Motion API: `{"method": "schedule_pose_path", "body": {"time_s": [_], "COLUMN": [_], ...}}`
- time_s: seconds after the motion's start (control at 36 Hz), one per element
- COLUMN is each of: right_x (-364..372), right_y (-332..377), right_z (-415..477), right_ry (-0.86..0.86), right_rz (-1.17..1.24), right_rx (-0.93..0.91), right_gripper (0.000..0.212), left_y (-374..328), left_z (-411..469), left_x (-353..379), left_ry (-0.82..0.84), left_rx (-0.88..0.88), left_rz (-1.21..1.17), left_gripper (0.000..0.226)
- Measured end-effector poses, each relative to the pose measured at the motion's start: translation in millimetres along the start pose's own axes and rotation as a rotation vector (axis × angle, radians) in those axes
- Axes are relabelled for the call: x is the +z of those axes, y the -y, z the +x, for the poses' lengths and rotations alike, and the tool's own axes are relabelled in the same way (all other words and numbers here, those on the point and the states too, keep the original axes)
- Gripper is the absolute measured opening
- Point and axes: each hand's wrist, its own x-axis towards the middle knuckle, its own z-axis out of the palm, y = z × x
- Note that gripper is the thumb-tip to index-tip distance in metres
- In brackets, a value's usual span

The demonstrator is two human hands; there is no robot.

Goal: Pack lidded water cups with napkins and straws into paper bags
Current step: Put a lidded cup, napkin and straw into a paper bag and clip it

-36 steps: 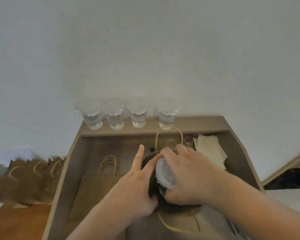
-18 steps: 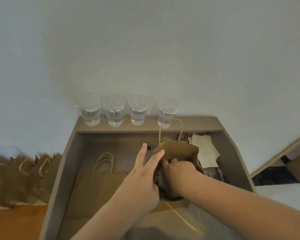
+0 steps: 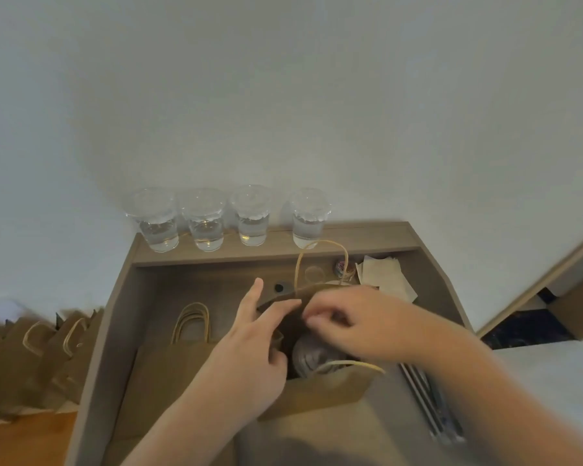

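An open brown paper bag stands in the middle of the grey desk recess. A lidded water cup sits down inside it, partly hidden by my hands. My left hand grips the bag's left rim, thumb inside, two fingers stretched along the far rim. My right hand hovers over the bag's mouth with loosely curled fingers and nothing in it. Several lidded water cups line the back ledge. Napkins lie at the back right, straws along the right side.
A stack of flat paper bags lies left of the open bag, handles pointing away. Several standing bags crowd the floor area left of the desk. A small colourful bundle sits near the napkins. A wall rises behind the ledge.
My right hand lowered the lidded cup into the bag, let go of it and came back up above the mouth. My left hand kept holding the bag's rim.
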Motion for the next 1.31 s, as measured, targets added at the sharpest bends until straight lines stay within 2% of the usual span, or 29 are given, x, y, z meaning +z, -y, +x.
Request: {"method": "schedule_pose_path", "body": {"time_s": [0.06,0.08,0.14,0.17,0.22,0.28,0.33,0.42,0.56,0.67,0.78,0.94,1.0,1.06,1.14,1.19,1.25,1.31], "right_x": [-19.2,-21.2,-10.2,3.4,37.4,75.3,105.0,128.5,132.8,127.7,124.9,120.6,104.2,78.2,21.9,-20.1,-52.1,-62.2], "right_y": [-15.8,-31.7,-71.1,-93.8,-136.9,-171.1,-190.6,-197.4,-203.2,-215.8,-221.2,-219.4,-214.1,-207.6,-180.5,-142.8,-100.5,-56.1], "right_z": [-29.8,-40.0,-49.7,-48.9,-46.3,-45.3,-44.2,-38.6,-24.9,-25.5,-29.8,-31.8,-34.1,-41.4,-66.5,-85.4,-95.8,-93.5], "right_ry": [-0.317,-0.473,-0.668,-0.663,-0.455,-0.241,-0.137,-0.073,-0.119,-0.208,-0.035,0.061,0.041,-0.111,-0.516,-0.803,-0.951,-0.97], "right_rz": [0.31,0.388,0.421,0.396,0.291,0.236,0.273,0.22,0.163,0.133,0.083,0.046,0.097,0.132,0.13,0.285,0.472,0.539], "right_rx": [-0.035,0.011,0.25,0.404,0.654,0.777,0.825,0.889,0.952,0.912,0.933,0.914,0.897,0.814,0.553,0.342,0.138,0.001], "right_gripper": [0.027,0.03,0.027,0.021,0.018,0.018,0.023,0.028,0.028,0.019,0.024,0.028,0.028,0.021,0.018,0.017,0.017,0.025], "left_y": [1.1,1.6,1.9,1.2,-0.9,-3.4,-4.8,-4.7,-4.1,-3.1,-1.4,3.3,4.2,5.1,6.8,7.2,6.7,5.8], "left_z": [-0.9,-1.6,-2.3,-2.6,-3.2,-2.4,-0.3,0.3,1.0,-1.2,-3.6,-5.3,-7.1,-8.9,-11.2,-11.4,-11.4,-12.4], "left_x": [-3.6,-4.8,-6.2,-6.3,-5.8,-4.1,-2.8,-2.2,-0.8,0.3,1.5,4.9,6.3,6.7,5.4,4.7,4.7,4.6], "left_ry": [0.04,0.059,0.077,0.079,0.079,0.083,0.081,0.072,0.056,0.05,0.051,0.011,0.002,-0.001,0.03,0.054,0.063,0.072], "left_rx": [-0.025,-0.033,-0.023,-0.016,-0.014,-0.02,-0.021,-0.037,-0.018,-0.001,-0.021,-0.043,-0.038,-0.04,-0.086,-0.112,-0.11,-0.103], "left_rz": [0.016,0.026,0.046,0.058,0.09,0.134,0.168,0.183,0.189,0.181,0.154,0.138,0.13,0.119,0.065,0.03,0.009,-0.007], "left_gripper": [0.083,0.086,0.089,0.089,0.088,0.089,0.089,0.091,0.093,0.093,0.093,0.095,0.095,0.094,0.09,0.092,0.094,0.096]}}
